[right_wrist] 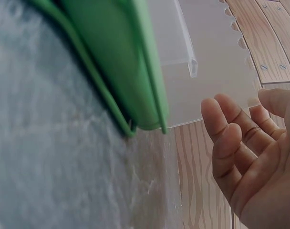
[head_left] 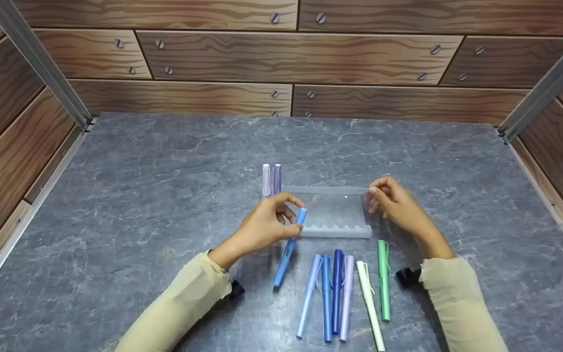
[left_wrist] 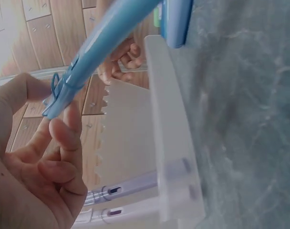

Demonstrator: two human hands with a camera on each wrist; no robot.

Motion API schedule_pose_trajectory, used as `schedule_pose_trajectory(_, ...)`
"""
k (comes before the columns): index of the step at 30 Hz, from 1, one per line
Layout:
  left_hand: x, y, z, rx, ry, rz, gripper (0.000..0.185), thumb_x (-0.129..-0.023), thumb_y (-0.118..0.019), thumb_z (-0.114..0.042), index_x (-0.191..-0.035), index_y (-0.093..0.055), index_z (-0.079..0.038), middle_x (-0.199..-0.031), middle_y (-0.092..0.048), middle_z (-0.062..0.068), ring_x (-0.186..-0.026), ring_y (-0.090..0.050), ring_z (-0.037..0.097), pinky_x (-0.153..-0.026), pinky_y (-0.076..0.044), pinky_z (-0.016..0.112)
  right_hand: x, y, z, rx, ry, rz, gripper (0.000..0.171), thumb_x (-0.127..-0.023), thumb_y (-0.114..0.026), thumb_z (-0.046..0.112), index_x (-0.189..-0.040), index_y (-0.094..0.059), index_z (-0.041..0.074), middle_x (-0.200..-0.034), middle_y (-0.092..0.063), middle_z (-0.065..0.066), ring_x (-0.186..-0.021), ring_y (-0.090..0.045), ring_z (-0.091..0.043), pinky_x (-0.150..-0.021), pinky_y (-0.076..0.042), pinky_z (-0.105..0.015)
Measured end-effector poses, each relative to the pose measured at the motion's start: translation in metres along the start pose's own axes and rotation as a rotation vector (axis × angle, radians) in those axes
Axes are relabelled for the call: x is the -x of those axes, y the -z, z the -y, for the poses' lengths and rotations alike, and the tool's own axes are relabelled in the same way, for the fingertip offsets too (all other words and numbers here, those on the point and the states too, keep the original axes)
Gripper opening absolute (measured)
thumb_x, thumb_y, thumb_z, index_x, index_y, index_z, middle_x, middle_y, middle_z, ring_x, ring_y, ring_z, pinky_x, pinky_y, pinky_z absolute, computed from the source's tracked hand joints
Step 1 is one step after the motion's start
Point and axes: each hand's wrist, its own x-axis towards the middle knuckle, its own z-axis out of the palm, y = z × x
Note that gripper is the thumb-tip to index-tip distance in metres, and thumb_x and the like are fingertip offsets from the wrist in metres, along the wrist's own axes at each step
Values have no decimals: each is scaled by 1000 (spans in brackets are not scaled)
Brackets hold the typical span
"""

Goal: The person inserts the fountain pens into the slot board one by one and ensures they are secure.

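Six loose pens (head_left: 336, 293), left hand (head_left: 268, 220) pinching one blue pen (head_left: 289, 250), right hand (head_left: 397, 204) pinching one rack (head_left: 335, 232) with two purple pens (head_left: 277, 180)

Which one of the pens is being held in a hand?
The bright blue pen, pinched by the left hand; no other pen is in a hand's grip.

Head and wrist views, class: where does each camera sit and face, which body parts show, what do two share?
Head: on the head, facing forward and down at the translucent tray; left hand, right hand, sleeves show.
Left wrist: on that wrist, facing the pinched blue pen and tray; left hand near, right hand beyond.
Right wrist: on that wrist, facing past a green pen to the tray; right hand shows.
Both wrist views share the tray.
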Motion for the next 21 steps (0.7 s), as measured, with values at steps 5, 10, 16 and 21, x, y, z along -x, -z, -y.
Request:
schedule_pose_trajectory(5,-1,3,-5,-51,-64,-114,34,-78,-70,-7,-110,-64,-17,-80,-67,1,-56,-46,8,-51,-38,20,0,0,1,-13,-7,0,31,-103,-43,25,-116,-47,-3,-95,-64,-11,-69,-64,-7,-55,-48,-27)
schedule_pose_trajectory(10,0,2,-10,-162,-129,-223,33,-79,-70,-11,-110,-64,-21,-79,-68,-4,-54,-41,6,-47,-28,19,1,-1,3,-16,-17,-1,30,-103,-43,26,-115,-48,-1,-96,-64,-11,-69,-63,-6,-55,-47,-26)
schedule_pose_trajectory(16,-2,1,-14,-224,-186,-315,32,-79,-70,-13,-110,-64,-21,-78,-68,-6,-51,-40,3,-44,-26,18,1,-1,3,-13,-21,3,30,-103,-43,26,-115,-47,-1,-97,-64,-13,-70,-63,-6,-55,-47,-26)
schedule_pose_trajectory(21,-4,2,-15,-233,-211,-357,32,-79,-71,-14,-110,-64,-21,-78,-69,-6,-52,-40,2,-45,-26,18,1,0,2,-15,-26,19,31,-104,-42,27,-117,-46,-1,-101,-64,-19,-71,-64,-8,-56,-48,-28)
